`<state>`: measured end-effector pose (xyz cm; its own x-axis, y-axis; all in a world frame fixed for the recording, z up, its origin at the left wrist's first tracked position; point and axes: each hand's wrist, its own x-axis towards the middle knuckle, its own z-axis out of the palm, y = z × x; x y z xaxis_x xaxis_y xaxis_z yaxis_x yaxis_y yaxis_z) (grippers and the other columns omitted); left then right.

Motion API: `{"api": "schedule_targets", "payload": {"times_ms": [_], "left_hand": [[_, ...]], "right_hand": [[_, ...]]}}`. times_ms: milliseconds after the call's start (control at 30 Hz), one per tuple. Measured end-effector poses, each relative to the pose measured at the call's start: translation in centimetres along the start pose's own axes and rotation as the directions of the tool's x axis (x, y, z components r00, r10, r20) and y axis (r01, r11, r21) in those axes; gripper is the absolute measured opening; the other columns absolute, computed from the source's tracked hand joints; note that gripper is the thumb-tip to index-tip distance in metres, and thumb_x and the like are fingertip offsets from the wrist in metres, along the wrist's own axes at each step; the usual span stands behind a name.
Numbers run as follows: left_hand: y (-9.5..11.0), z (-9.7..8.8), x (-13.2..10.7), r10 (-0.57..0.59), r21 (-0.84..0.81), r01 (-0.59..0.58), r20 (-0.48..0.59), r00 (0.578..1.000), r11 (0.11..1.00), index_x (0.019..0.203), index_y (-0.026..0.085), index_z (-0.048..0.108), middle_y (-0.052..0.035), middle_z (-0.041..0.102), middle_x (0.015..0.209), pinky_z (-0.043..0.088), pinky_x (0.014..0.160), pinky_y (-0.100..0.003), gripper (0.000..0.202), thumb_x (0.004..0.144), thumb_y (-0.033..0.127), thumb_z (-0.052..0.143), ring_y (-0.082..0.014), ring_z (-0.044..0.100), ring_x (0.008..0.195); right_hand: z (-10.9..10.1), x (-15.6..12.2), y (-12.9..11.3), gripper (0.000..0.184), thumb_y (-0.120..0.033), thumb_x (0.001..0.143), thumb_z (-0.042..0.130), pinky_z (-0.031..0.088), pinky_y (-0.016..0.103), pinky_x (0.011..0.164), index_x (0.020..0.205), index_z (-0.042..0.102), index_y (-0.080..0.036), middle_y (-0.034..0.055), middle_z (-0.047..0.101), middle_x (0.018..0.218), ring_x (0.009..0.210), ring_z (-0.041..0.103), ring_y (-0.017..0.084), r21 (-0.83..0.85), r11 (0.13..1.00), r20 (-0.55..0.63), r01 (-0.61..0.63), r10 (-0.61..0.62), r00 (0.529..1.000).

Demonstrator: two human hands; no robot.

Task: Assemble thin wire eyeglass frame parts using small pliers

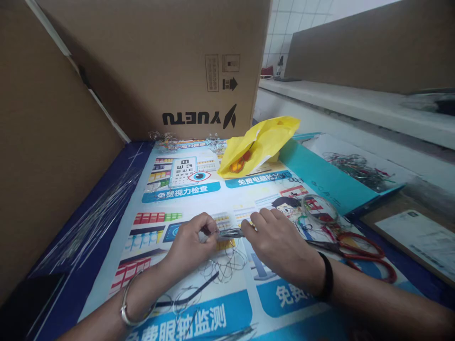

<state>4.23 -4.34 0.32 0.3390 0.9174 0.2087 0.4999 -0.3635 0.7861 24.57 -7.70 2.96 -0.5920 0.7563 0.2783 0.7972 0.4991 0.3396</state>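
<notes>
My right hand (280, 244) is wrapped round a pair of pliers (232, 233), whose grey metal jaws point left toward my other hand. With thumb and forefinger pinched together, my left hand (192, 241) meets the tip of the jaws. Whatever sits in that pinch is too small to make out. Thin wire loops (227, 263) lie on the printed sheet just below the jaws. Under my left forearm are more wire loops and a dark strip (192, 296). Red-handled scissors (366, 255) rest beside my right wrist, blades toward it.
A yellow bag (266, 142) holding something orange lies at the back. To the right, a teal box (320, 175) contains tangled wire pieces (359, 170). Long straight wires (95, 218) are spread at the left. Cardboard walls (142, 57) stand left and behind. A coil (322, 208) lies near the scissors.
</notes>
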Motion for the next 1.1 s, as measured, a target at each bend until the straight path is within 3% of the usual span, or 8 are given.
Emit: {"api": "schedule_targets", "payload": {"times_ms": [733, 900, 1100], "left_hand": [[0.5, -0.2, 0.0, 0.085, 0.097, -0.087, 0.026, 0.996, 0.991, 0.067, 0.019, 0.045, 0.0014, 0.055, 0.067, 0.041, 0.063, -0.024, 0.01, 0.068, 0.009, 0.044, -0.0125, 0.051, 0.065], [0.5, -0.2, 0.0, 0.102, 0.086, -0.102, 0.011, 0.995, 0.991, 0.068, 0.018, 0.047, 0.0019, 0.054, 0.068, 0.041, 0.063, -0.023, 0.012, 0.067, 0.007, 0.044, -0.0118, 0.051, 0.065], [0.4, -0.5, 0.1, 0.043, 0.029, -0.044, 0.034, 0.998, 0.999, 0.071, 0.018, 0.049, 0.0027, 0.055, 0.068, 0.042, 0.061, -0.021, 0.01, 0.069, 0.008, 0.049, -0.0105, 0.052, 0.063]], "right_hand": [[-0.5, 0.4, -0.4, 0.01, -0.013, 0.08, 0.052, 0.021, 0.034, 0.06, 0.087, 0.058, -0.015, 0.0061, 0.052, 0.074, 0.069, 0.042, 0.021, -0.068, 0.997, -0.102, -0.032, 0.025, 0.994], [0.2, 0.3, -0.2, 0.005, -0.014, 0.081, 0.053, 0.021, 0.034, 0.059, 0.085, 0.057, -0.016, 0.0043, 0.053, 0.073, 0.068, 0.042, 0.02, -0.009, 1.0, -0.067, -0.003, 0.002, 0.998], [1.2, 0.2, 0.2, 0.005, -0.014, 0.081, 0.055, 0.021, 0.032, 0.059, 0.082, 0.056, -0.019, 0.0033, 0.056, 0.073, 0.068, 0.043, 0.02, 0.105, 0.994, -0.016, -0.019, 0.02, 1.0]]}}
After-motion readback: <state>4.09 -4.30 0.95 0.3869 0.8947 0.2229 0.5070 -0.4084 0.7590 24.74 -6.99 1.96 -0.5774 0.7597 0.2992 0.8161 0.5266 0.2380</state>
